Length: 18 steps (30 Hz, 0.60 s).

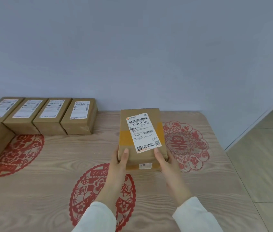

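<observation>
Item: box (140,133), brown cardboard, taped, white label (143,132) on top; centre of the frame, on the table (48,164), well apart from the row of boxes (48,116) at upper left. We clamp it between left hand (118,162) and right hand (165,160), thumbs on top. We judge it stiff, light, slick at the tape; best held by the near corners.
</observation>
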### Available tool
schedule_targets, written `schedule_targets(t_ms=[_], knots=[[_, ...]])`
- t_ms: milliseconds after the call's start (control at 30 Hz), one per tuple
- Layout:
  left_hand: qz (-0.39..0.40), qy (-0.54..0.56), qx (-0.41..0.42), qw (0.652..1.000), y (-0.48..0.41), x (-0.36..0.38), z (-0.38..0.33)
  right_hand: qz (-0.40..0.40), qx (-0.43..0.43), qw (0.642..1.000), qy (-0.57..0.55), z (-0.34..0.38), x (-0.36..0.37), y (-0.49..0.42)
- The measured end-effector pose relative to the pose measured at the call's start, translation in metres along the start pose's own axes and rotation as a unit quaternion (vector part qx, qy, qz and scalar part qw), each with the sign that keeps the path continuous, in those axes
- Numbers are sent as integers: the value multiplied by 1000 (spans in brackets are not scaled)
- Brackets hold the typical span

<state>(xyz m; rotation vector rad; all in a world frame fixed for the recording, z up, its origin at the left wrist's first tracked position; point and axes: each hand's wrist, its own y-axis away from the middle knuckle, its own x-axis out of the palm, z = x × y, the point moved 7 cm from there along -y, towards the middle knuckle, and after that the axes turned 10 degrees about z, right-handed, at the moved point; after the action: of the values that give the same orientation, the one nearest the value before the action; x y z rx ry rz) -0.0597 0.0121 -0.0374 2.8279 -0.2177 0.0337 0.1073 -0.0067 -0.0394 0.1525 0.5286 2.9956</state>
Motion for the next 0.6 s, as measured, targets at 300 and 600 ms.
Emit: schedule_targets(t_ms=[300, 600], knots=[[10, -23, 18, 1000, 1, 5, 37, -1, -75, 997, 27, -32, -15, 1], [8, -39, 104, 994, -26, -5, 67, -2, -177, 984, 14, -64, -12, -27]])
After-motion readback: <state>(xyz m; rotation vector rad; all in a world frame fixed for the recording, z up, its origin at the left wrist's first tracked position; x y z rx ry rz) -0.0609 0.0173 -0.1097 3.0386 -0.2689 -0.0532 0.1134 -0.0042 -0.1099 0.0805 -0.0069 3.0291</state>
